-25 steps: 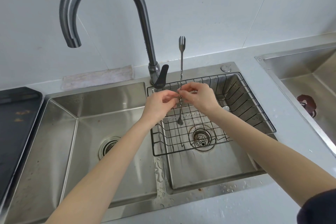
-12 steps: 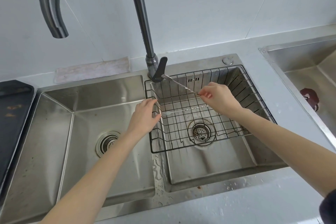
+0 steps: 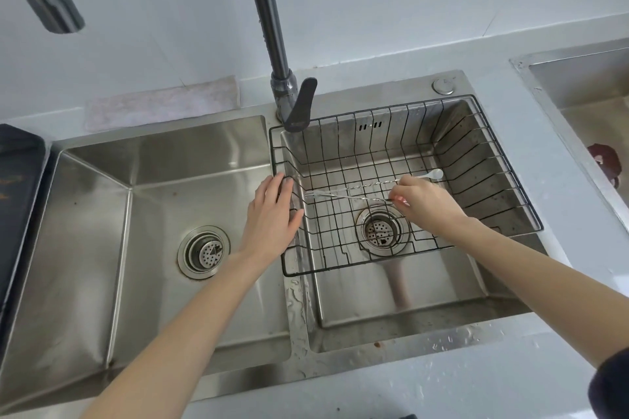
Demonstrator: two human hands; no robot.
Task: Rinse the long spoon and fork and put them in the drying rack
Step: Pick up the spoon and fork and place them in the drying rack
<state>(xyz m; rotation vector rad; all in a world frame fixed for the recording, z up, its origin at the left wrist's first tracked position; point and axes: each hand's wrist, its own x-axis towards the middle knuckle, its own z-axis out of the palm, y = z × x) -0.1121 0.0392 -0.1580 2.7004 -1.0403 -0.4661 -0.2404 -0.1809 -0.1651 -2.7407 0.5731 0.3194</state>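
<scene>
The right hand [image 3: 427, 202] covers the handle ends of the long spoon [image 3: 422, 176] and fork [image 3: 343, 196], pinching them low inside the drying rack [image 3: 503, 160]. The left hand [image 3: 272, 214] rests open-fingered on the rack's left edge, holding nothing.

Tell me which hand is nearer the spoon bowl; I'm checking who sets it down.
Right. The right hand pinches both handles just left of the spoon bowl. The left hand rests open at the rack's far left edge.

Grey gooseneck tap [image 3: 276, 54] behind steel double sink [image 3: 102, 214]; pale cloth [image 3: 160, 105] along wall; round drains.
</scene>
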